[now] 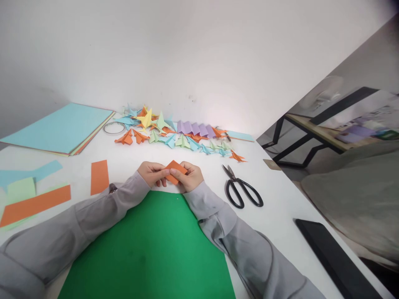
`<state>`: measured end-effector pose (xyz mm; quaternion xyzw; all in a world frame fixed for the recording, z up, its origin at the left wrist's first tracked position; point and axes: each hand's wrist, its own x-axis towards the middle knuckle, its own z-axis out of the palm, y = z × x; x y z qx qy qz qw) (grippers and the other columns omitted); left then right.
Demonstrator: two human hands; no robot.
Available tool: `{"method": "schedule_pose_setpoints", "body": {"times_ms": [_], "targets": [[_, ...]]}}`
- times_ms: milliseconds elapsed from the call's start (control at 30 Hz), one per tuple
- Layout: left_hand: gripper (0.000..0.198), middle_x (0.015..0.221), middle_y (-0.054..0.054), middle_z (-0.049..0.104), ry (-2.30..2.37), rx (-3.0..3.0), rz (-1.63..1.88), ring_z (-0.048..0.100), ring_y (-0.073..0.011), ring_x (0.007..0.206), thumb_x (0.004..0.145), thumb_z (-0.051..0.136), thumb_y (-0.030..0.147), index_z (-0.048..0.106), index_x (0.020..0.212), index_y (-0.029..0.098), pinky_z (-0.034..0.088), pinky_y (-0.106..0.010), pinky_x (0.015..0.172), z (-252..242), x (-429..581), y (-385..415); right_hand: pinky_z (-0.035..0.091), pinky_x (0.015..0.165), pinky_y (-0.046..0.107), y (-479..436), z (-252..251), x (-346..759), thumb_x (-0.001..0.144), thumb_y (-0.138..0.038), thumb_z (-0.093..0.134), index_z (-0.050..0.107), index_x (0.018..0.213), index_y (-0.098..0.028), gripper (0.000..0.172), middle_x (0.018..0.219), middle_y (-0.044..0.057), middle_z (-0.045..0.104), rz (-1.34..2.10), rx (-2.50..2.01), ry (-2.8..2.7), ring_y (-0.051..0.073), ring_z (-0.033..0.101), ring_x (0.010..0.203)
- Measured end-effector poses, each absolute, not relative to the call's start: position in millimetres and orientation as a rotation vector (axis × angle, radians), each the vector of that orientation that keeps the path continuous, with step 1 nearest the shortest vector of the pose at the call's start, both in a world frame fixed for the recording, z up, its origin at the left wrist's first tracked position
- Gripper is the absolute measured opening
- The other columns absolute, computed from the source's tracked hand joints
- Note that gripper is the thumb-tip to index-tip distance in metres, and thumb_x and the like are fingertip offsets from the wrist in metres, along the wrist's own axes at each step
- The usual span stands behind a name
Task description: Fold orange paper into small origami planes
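Note:
Both my hands meet at the middle of the white table (280,199) and pinch a small folded orange paper (176,167). My left hand (152,173) grips its left side with curled fingers. My right hand (190,177) holds the right side, thumb pressed on the fold. Grey sleeves cover both arms. A large green sheet (152,249) lies just below the hands, under my forearms.
Black scissors (241,192) lie to the right of my hands. Several folded paper shapes (174,133) are heaped at the back, with a tape ring (114,128). A stack of coloured sheets (62,128) and orange strips (99,177) lie left. A black flat object (333,253) sits at the right edge.

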<state>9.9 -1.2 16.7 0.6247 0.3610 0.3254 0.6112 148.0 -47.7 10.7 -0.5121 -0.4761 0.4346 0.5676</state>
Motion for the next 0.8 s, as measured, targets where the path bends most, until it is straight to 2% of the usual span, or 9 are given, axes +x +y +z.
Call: {"method": "schedule_pose_setpoints", "body": {"times_ms": [200, 333, 433, 533, 667, 800], "targets": [[0.029, 0.035, 0.000, 0.054, 0.888, 1.334, 0.756, 0.046, -0.0079, 0.030, 0.054, 0.071, 0.038, 0.063, 0.055, 0.010, 0.036, -0.018, 0.032, 26, 9, -2, 0.031, 0.032, 0.020, -40, 4, 151, 0.060, -0.049, 0.068, 0.055, 0.050, -0.016, 0.037, 0.035, -0.002, 0.052, 1.054, -1.137, -0.972, 0.007, 0.042, 0.030], [0.027, 0.036, 0.001, 0.054, 0.901, 1.250, 0.779, 0.048, -0.0086, 0.031, 0.054, 0.072, 0.036, 0.061, 0.053, 0.011, 0.039, -0.019, 0.033, 25, 6, 1, 0.031, 0.029, 0.018, -32, 2, 161, 0.054, -0.047, 0.072, 0.055, 0.050, -0.015, 0.036, 0.040, -0.003, 0.055, 1.052, -1.071, -0.743, 0.006, 0.042, 0.028], [0.029, 0.036, 0.001, 0.054, 0.885, 1.257, 0.774, 0.049, -0.0088, 0.032, 0.055, 0.071, 0.038, 0.060, 0.053, 0.012, 0.038, -0.019, 0.033, 23, 5, 2, 0.032, 0.028, 0.019, -30, 4, 165, 0.053, -0.053, 0.070, 0.056, 0.052, -0.015, 0.040, 0.039, -0.003, 0.054, 1.125, -1.036, -0.643, 0.006, 0.042, 0.028], [0.031, 0.033, 0.000, 0.053, 0.883, 1.335, 0.725, 0.046, -0.0083, 0.029, 0.054, 0.071, 0.040, 0.059, 0.051, 0.011, 0.034, -0.018, 0.031, 22, 6, 2, 0.032, 0.029, 0.020, -33, 5, 162, 0.054, -0.058, 0.067, 0.058, 0.056, -0.015, 0.044, 0.036, -0.002, 0.052, 1.176, -1.055, -0.777, 0.008, 0.044, 0.029], [0.034, 0.030, 0.003, 0.049, 0.873, 1.391, 0.722, 0.041, -0.0058, 0.027, 0.056, 0.069, 0.044, 0.057, 0.050, 0.012, 0.029, -0.017, 0.031, 23, 7, 0, 0.031, 0.032, 0.018, -40, 4, 154, 0.051, -0.044, 0.075, 0.056, 0.054, -0.016, 0.034, 0.038, -0.003, 0.054, 1.076, -1.131, -1.017, 0.006, 0.043, 0.031], [0.034, 0.031, 0.005, 0.047, 0.905, 1.395, 0.775, 0.039, -0.0047, 0.028, 0.059, 0.066, 0.045, 0.057, 0.056, 0.013, 0.028, -0.016, 0.032, 22, 8, -2, 0.029, 0.033, 0.018, -43, 3, 152, 0.057, -0.046, 0.071, 0.051, 0.053, -0.017, 0.036, 0.038, -0.004, 0.052, 0.984, -1.169, -1.063, 0.006, 0.041, 0.032]]}}
